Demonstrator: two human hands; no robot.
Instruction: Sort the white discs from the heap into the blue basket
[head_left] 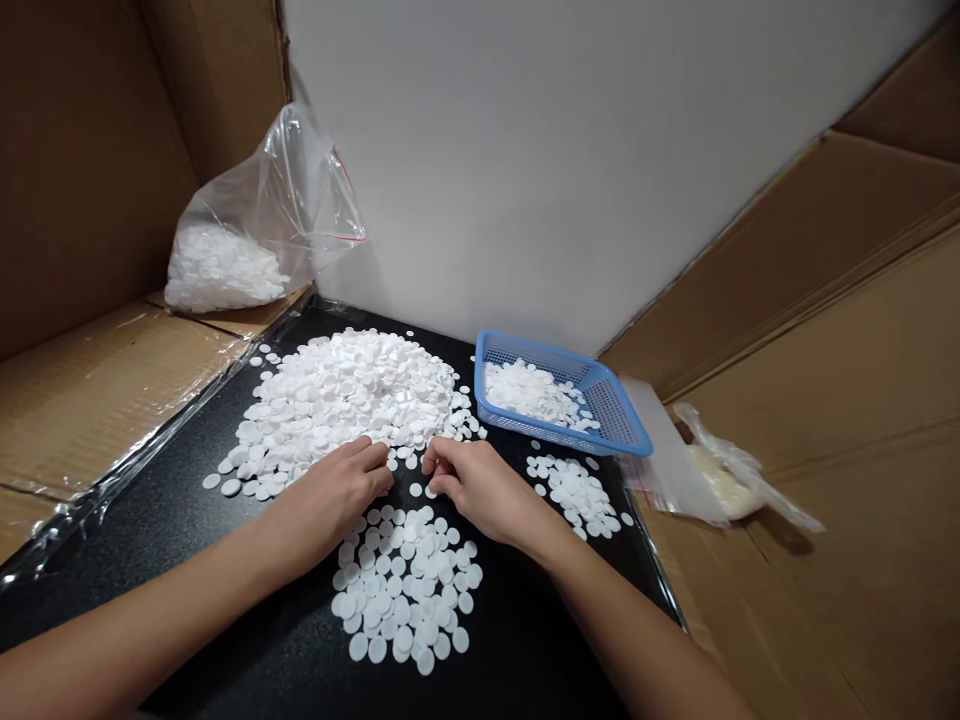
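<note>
A large heap of thin white discs (360, 385) lies on a black tabletop (225, 570). At its near edge is my left hand (349, 490), its fingers curled inward and their undersides hidden. My right hand (476, 485) is opposite, thumb and forefinger bent toward each other by a few loose discs (416, 490); whether either hand holds a disc cannot be made out. Close below both hands spreads a smaller, flatter group of the same discs (405, 590). To the right of my right hand lies another small pile of discs (581, 495).
A blue plastic basket (637, 430) with white discs in it stands at the back right. A clear zip bag (225, 265), partly filled with white pieces, rests at the back left. Plastic bags (720, 475) lie beyond the right edge. Cardboard (847, 400) and a pale wall (562, 170) surround the tabletop.
</note>
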